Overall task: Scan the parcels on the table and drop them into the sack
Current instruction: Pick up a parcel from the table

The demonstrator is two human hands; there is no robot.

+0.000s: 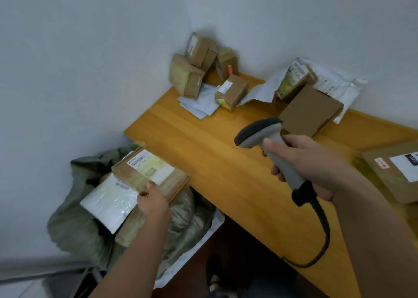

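Note:
My left hand (153,201) grips the near edge of a flat brown cardboard parcel (167,180) with a white label, holding it over the open green sack (74,225) on the floor left of the table. A white plastic mailer (108,204) and another brown parcel lie inside the sack. My right hand (309,162) holds a grey handheld barcode scanner (269,139) by its handle above the wooden table (226,162), its head pointing left. Its black cable (323,227) hangs down.
Several small brown boxes (199,65) are piled in the table's far corner against the wall. A labelled box (233,92) lies on white mailers, a plain flat box (309,110) stands further right, and a large labelled parcel (395,173) sits at the right edge.

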